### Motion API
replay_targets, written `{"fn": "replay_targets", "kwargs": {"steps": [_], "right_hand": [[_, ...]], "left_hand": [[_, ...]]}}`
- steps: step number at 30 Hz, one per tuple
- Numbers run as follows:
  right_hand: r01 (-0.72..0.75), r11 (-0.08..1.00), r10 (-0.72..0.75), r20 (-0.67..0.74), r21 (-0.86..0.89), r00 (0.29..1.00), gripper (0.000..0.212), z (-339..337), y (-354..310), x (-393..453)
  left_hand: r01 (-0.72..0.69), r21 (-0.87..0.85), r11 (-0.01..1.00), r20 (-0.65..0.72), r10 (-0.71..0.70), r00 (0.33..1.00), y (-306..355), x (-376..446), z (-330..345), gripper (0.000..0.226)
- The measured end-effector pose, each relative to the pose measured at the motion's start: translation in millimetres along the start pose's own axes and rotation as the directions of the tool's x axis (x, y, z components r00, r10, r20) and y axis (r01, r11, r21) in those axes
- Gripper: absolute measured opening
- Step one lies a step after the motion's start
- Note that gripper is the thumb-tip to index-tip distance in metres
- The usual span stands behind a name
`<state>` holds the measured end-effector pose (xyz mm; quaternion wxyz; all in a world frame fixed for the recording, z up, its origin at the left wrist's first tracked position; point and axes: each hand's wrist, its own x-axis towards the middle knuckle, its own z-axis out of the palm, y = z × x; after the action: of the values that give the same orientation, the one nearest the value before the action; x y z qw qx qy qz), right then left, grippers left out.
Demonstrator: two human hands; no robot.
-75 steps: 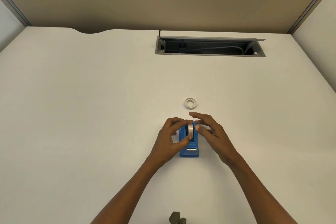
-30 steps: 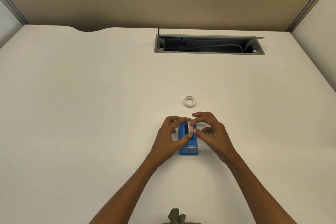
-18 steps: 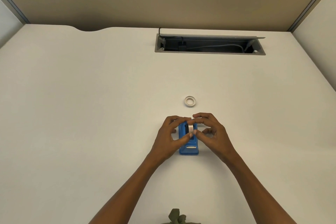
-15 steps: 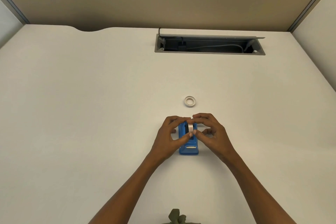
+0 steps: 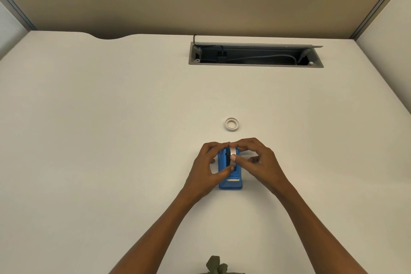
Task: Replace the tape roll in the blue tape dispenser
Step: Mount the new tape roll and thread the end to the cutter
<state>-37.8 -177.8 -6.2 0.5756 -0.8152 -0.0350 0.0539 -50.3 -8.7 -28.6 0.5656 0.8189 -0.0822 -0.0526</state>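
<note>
Both hands are pinching the tape roll (image 5: 232, 152) from either side: the left hand (image 5: 208, 168) is curling its fingers over the roll's top with its thumb at the near side, and the right hand (image 5: 258, 162) is pressing its thumb and forefinger on the roll's right face. The roll is standing on edge in the well of the blue tape dispenser (image 5: 230, 179), which is sitting on the white desk (image 5: 111, 140) right in front of the person. A small white ring (image 5: 231, 124) is lying flat just beyond the hands. Farther back, a cable tray (image 5: 255, 54) is sitting open.
</note>
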Motion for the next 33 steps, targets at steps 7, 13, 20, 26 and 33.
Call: {"fn": "replay_targets", "kwargs": {"steps": [7,13,20,26,33], "right_hand": [[-0.154,0.982,0.150,0.044,0.108,0.988,0.026,-7.8,-5.3,11.8],[-0.214,0.958,0.205,0.066,0.192,0.977,0.025,-8.2,-9.4,15.1],[-0.231,0.928,0.222,0.064,0.291,0.973,0.016,-4.4,-10.7,12.3],[-0.236,0.917,0.251,-0.007,0.323,0.968,0.009,1.0,-10.0,11.3],[-0.259,0.922,0.283,-0.046,0.289,0.958,0.013,4.0,-10.7,14.6]], "left_hand": [[-0.010,0.028,1.000,0.004,0.010,1.000,-1.6,1.7,-1.1,0.051],[-0.012,0.024,1.000,0.006,0.012,1.000,-2.3,1.7,-1.0,0.050],[-0.011,0.016,1.000,0.007,0.011,1.000,-3.1,1.5,-1.2,0.051],[0.001,0.015,1.000,0.002,-0.001,1.000,-2.8,2.1,0.3,0.049],[-0.016,0.015,1.000,-0.003,0.016,1.000,-1.5,1.3,-0.8,0.053]]}}
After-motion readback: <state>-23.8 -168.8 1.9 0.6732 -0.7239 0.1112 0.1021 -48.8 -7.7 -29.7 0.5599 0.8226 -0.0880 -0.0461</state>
